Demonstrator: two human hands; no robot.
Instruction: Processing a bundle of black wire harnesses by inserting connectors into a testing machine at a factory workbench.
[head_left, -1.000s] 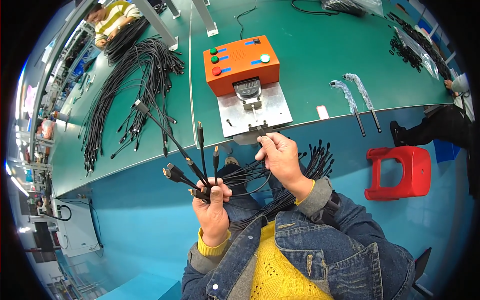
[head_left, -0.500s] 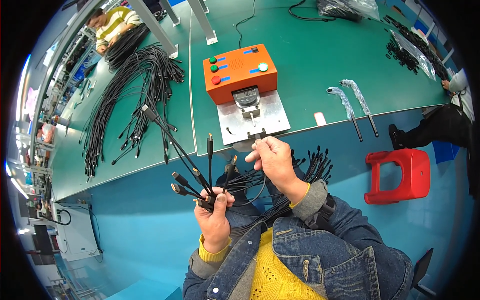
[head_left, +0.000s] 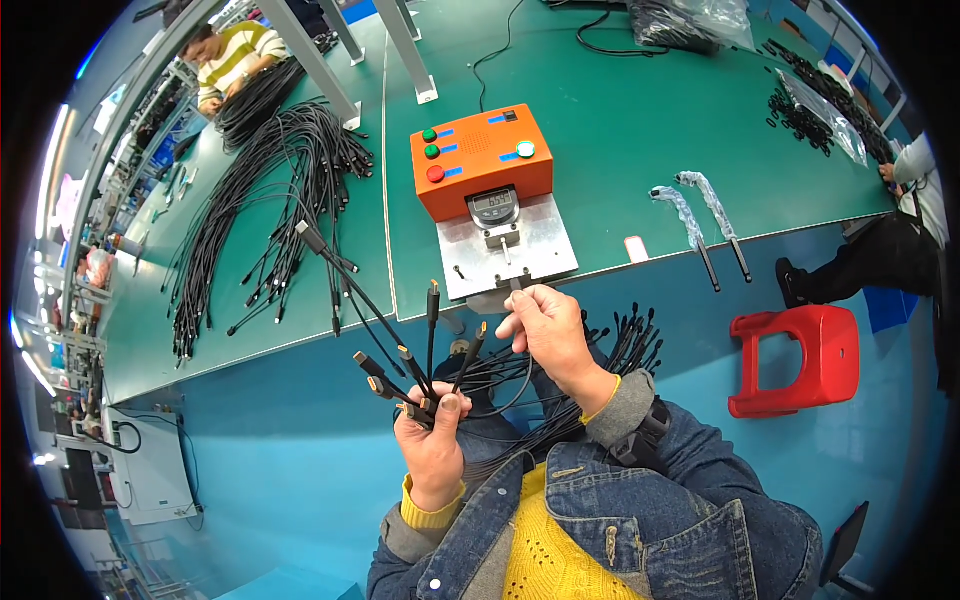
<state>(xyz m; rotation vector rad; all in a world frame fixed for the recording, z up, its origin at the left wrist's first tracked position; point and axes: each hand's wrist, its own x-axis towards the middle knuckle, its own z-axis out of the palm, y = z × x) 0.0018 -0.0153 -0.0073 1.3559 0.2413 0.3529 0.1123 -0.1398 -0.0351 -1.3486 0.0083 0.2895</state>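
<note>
The left hand [head_left: 433, 445] is clamped around a fan of black cables [head_left: 432, 330], thumb pressed across them; their slim, matt, box-shaped plugs end in small coppery metal tips and splay upward, one long lead slanting left over the counter's edge; the right hand [head_left: 555, 335] has thumb and forefinger pinched together on a single dark plug [head_left: 517, 284] at the front edge of a smooth, silvery metal plate [head_left: 462, 264]; how far it is seated there cannot be told, as the fingertips cover part of it.

Above the plate stands a block-shaped orange box [head_left: 480, 165] with round domed buttons, two green, one red and one pale and glowing; a dark gauge [head_left: 494, 206] with a rounded body and small grey screen sits against its front; the counter [head_left: 620, 130] is flat, green and faintly glossy.

To the left lies a thick, ropy heap of black cords [head_left: 240, 205]; to the right, two slender rods [head_left: 706, 232] are part-wrapped in crinkled clear film; a moulded red plastic stool [head_left: 825, 350] has a rounded opening; sturdy blue denim [head_left: 690, 480] meets openwork yellow knit [head_left: 555, 545].
</note>
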